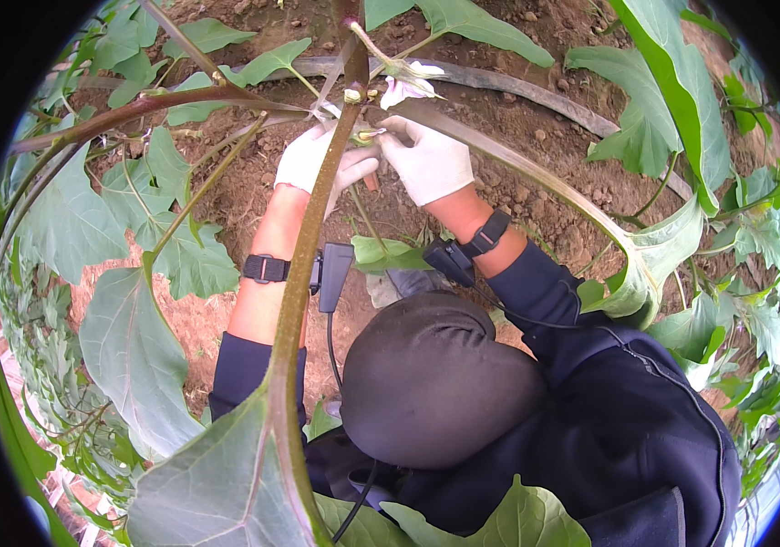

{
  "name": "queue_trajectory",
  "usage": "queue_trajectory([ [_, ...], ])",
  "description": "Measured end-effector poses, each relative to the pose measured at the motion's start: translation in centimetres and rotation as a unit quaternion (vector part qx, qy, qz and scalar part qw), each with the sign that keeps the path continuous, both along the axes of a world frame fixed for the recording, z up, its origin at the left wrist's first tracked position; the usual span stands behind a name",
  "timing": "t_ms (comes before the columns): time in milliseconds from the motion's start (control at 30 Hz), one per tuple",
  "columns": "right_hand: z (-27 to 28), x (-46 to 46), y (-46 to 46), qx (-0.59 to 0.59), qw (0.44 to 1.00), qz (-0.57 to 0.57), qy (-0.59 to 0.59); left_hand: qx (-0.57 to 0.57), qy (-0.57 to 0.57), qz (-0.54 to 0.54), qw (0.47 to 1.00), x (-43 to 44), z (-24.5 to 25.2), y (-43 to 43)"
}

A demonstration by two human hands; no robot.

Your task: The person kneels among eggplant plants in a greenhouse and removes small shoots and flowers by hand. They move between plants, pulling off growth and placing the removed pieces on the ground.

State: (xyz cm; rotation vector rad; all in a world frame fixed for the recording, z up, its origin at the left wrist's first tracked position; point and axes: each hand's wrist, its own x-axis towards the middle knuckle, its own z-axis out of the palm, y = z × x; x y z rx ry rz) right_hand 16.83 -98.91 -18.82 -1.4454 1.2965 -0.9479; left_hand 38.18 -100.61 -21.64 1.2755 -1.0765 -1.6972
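My left hand, in a white glove, is at the eggplant's branching point, partly hidden behind a leaf stalk; whether it grips anything is unclear. Facing it from the right, my right hand, also gloved, pinches the tip of a small green flower bud between thumb and forefinger. Just above the fingers hangs a pale purple eggplant flower. The thick purplish main stem rises at the top centre, with a translucent strip beside it.
A long leaf stalk crosses in front of my left forearm. Another stalk arches over the right side to a large leaf. Purplish branch extends left. A grey hose lies on brown soil behind the plant. Both wrists carry strapped devices with cables.
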Motion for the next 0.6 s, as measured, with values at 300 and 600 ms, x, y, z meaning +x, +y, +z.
queue_trajectory([
  [300, -0.9, -0.4, 0.0, -0.059, 0.998, -0.027, 0.025, 0.129, 0.136, 0.075, 0.979, -1.7, 2.1, 0.3],
  [600, -4.3, -0.2, -0.4, 0.025, 0.982, -0.052, -0.181, 0.118, 0.144, 0.079, 0.979, -3.0, 3.2, 0.3],
])
